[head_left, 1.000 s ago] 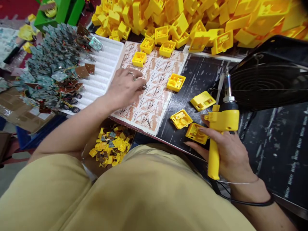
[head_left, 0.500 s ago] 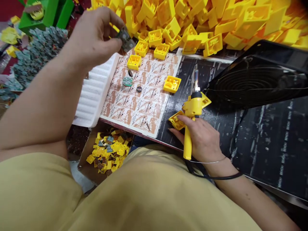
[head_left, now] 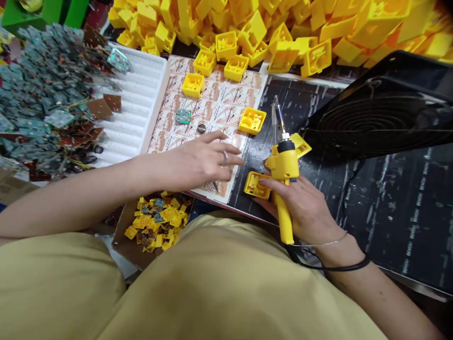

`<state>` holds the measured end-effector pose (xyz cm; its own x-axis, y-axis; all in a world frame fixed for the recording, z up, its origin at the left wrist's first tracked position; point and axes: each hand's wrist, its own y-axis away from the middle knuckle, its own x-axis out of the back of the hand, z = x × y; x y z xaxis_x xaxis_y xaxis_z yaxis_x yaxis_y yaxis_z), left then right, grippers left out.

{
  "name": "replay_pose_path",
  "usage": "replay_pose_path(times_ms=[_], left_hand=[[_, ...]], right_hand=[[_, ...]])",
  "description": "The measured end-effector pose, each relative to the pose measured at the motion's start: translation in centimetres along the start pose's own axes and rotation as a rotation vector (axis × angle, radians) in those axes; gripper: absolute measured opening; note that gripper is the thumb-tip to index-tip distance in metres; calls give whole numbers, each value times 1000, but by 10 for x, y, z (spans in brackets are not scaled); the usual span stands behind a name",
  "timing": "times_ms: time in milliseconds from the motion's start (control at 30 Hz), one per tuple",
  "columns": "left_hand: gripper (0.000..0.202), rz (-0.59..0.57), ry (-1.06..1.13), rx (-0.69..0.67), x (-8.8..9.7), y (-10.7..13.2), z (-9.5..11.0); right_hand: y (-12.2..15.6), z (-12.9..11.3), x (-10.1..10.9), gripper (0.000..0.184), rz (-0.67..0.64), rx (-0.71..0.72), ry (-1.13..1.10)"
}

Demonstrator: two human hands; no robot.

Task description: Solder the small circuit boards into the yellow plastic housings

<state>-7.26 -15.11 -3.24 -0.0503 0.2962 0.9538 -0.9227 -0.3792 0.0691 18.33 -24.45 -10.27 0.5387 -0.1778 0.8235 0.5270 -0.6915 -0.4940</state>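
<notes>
My left hand [head_left: 207, 160] is stretched over the printed sheet, fingers apart and holding nothing, its tips pointing toward my right hand. My right hand [head_left: 300, 203] grips a yellow soldering iron [head_left: 285, 165] with its metal tip pointing up and away. The thumb of that hand also rests on a small open yellow plastic case [head_left: 257, 184]. Some fingers are hidden behind the iron. Beyond my left hand lie a small green circuit board [head_left: 183, 116] and a round dark disc [head_left: 201, 128]. Another yellow case [head_left: 252, 121] sits near the sheet's right edge.
A heap of yellow cases [head_left: 226, 19] lines the back. At left, wired circuit boards [head_left: 49, 80] pile onto a white ridged tray [head_left: 141, 94]. A black fan [head_left: 382, 108] stands at right. Below the edge, a cardboard box [head_left: 122, 236] holds yellow parts.
My left hand has let go of the circuit board it held and moved down and right over the sheet. A board now lies at the tray's far end. The iron has tilted slightly left.
</notes>
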Motion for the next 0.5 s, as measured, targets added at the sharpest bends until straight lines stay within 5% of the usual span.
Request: replay_pose_path(times_ms=[167,400,500], left_hand=[[34,186,119,388,7,18,-6],[31,162,-87,450,-19,8,3],[36,101,-111,532,-26,-4,6]], right_hand=[[3,3,-4,42,18,-13,-44],[4,0,6,47,89,-39,-57],[6,-4,18,33,158,-111,-88]])
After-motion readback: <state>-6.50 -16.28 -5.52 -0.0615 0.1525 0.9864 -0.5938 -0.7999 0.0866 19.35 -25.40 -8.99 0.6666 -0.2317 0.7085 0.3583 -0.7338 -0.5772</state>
